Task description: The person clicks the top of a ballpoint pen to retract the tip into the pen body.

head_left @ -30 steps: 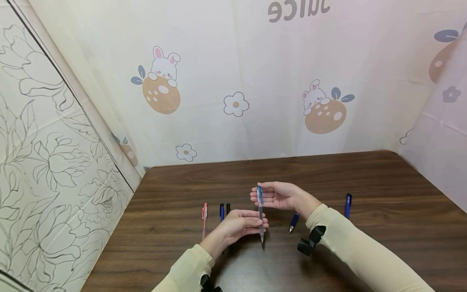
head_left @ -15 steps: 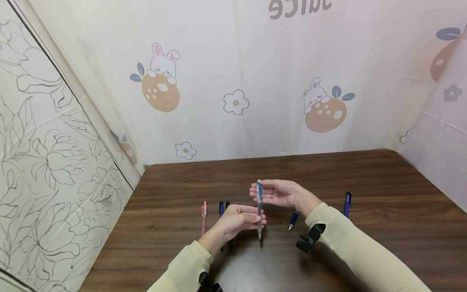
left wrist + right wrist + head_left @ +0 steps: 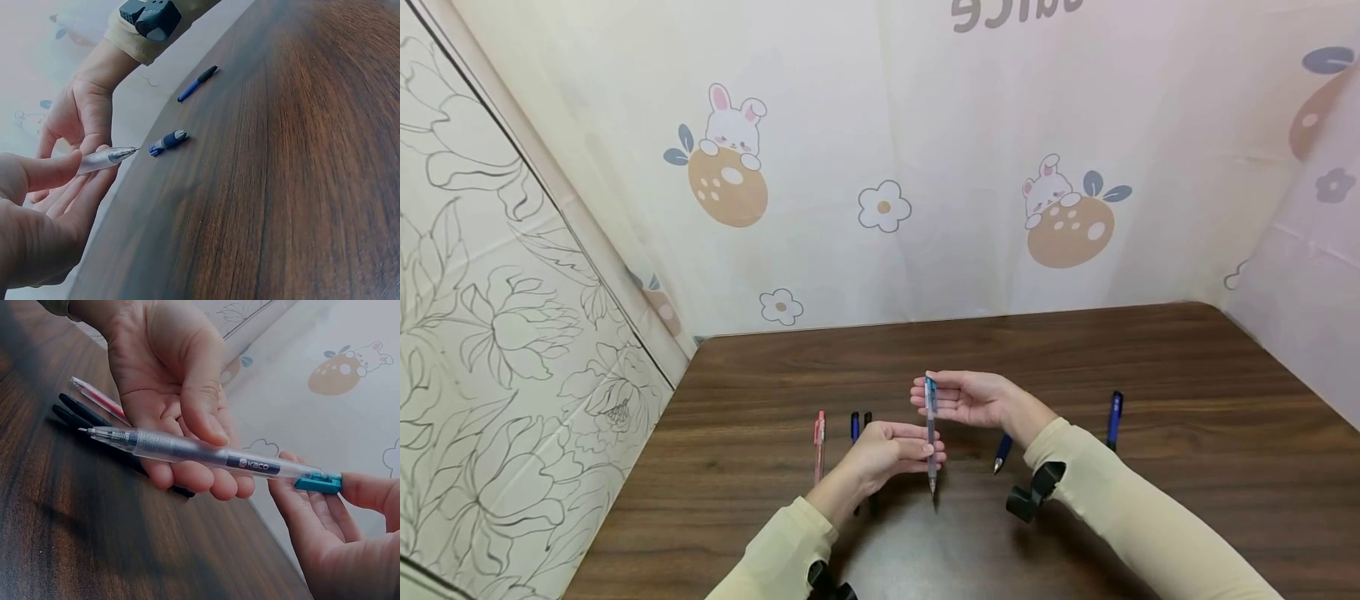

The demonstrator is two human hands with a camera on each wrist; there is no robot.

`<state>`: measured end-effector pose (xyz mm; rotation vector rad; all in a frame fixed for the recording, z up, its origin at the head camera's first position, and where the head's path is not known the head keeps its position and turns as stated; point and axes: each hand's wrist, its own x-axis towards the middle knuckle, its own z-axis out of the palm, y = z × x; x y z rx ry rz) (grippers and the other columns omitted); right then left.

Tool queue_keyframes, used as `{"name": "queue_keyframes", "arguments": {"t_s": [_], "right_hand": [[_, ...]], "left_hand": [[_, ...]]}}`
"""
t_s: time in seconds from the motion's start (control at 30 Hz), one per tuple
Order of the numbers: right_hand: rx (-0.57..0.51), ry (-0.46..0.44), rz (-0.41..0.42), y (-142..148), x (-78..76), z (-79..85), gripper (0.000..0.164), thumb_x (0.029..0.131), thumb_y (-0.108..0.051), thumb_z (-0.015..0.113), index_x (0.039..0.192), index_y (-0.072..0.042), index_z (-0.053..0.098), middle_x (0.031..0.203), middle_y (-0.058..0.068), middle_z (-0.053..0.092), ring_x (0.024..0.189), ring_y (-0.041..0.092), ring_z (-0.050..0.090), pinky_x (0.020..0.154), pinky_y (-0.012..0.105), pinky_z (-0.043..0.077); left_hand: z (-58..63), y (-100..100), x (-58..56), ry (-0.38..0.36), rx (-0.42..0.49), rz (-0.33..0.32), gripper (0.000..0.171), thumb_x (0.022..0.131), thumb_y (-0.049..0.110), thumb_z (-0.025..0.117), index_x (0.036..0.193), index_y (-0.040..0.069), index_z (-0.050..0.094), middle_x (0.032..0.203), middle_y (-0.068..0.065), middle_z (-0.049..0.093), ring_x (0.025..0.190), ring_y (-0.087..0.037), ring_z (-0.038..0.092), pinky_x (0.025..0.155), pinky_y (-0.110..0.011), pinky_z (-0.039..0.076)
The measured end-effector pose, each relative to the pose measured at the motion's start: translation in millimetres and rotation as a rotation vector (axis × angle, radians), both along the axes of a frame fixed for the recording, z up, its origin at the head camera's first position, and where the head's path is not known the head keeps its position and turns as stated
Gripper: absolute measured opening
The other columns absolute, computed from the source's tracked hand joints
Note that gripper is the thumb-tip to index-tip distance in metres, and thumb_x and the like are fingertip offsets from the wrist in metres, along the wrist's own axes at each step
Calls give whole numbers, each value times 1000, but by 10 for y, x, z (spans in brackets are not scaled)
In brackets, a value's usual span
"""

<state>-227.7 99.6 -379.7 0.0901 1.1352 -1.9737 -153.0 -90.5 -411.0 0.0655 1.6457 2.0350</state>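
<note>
A clear-barrelled retractable gel pen (image 3: pixel 931 432) with a teal clip is held above the table, tip toward the near edge. My left hand (image 3: pixel 886 457) pinches its barrel between the thumb and the fingers beneath. At the far end my right hand (image 3: pixel 983 398) holds the pen, its thumb against the teal button and fingers under the clip (image 3: pixel 320 483). The point sticks out of the cone in the right wrist view. Nearest the left hand lie a pink pen (image 3: pixel 819 446), a blue pen (image 3: pixel 855 427) and a black pen (image 3: pixel 868 419), partly hidden by that arm.
A dark blue pen (image 3: pixel 1002 452) lies below the right wrist. Farther right is another blue pen (image 3: pixel 1115 417), partly covered by the sleeve. The brown wooden table (image 3: pixel 775 367) ends at a printed curtain (image 3: pixel 820 125) behind. Each wrist carries a black camera (image 3: pixel 1033 492).
Both hands and the gel pen have shifted slightly left and up in the head view, along with a small tilt of the view. Both hands keep their hold.
</note>
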Motion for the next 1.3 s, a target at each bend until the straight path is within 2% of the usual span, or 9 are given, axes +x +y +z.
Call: {"name": "queue_keyframes", "arguments": {"t_s": [0.3,0.4,0.57,0.6,0.7,0.93,1.0,1.13,1.3], "right_hand": [[-4,-17,14,-2,12,-31,26,101,-20,50,101,-4,71,102,10,74,98,20,72,89,32,58],[1,-16,11,-4,11,-34,27,101,-19,50,110,-2,68,102,10,74,98,20,72,89,33,58],[7,-7,9,-6,12,-20,47,101,-20,50,141,3,42,102,10,74,99,20,71,89,33,59],[9,-4,8,-6,14,-18,49,101,-21,50,142,4,40,102,10,74,99,20,71,89,33,59],[14,-3,0,-9,16,-12,36,101,-22,50,128,1,57,102,11,74,98,21,72,89,34,59],[14,-5,15,-2,14,-3,34,100,-22,51,125,1,59,102,10,74,100,20,71,93,34,57],[7,-4,20,2,15,0,29,101,-22,50,113,-1,66,102,10,74,99,20,71,91,34,58],[12,-6,13,5,11,-1,30,101,-22,49,114,0,65,102,11,74,99,21,71,90,34,58],[21,-13,-8,10,-4,4,38,101,-21,49,130,2,55,101,11,75,99,21,71,90,34,58]], "left_hand": [[-29,-1,39,-21,12,-2,34,88,-6,60,120,-18,56,100,-17,73,89,-19,72,90,-38,58],[-34,-4,41,-22,12,-4,34,88,-6,60,120,-18,56,99,-17,73,88,-19,72,89,-38,58],[-33,-8,40,-21,14,-7,34,88,-7,59,121,-18,56,102,-19,73,88,-18,72,89,-38,58],[-32,-10,40,-21,12,-7,34,88,-7,59,121,-18,56,103,-20,72,88,-18,72,89,-38,58],[-28,-15,40,-23,8,-12,34,89,-7,59,121,-17,56,106,-22,71,89,-18,72,90,-38,58],[-27,-19,35,-22,6,-15,35,89,-6,59,122,-17,55,104,-20,72,90,-18,72,89,-37,58],[-29,-21,34,-22,4,-17,35,89,-6,59,122,-17,55,105,-20,72,90,-18,72,89,-37,58],[-26,-23,34,-22,-8,-20,35,89,-4,60,122,-16,56,108,-23,71,91,-19,72,90,-38,58],[-19,-23,38,-23,-37,-11,34,89,-2,62,121,-15,57,108,-23,71,92,-19,72,90,-39,58]]}}
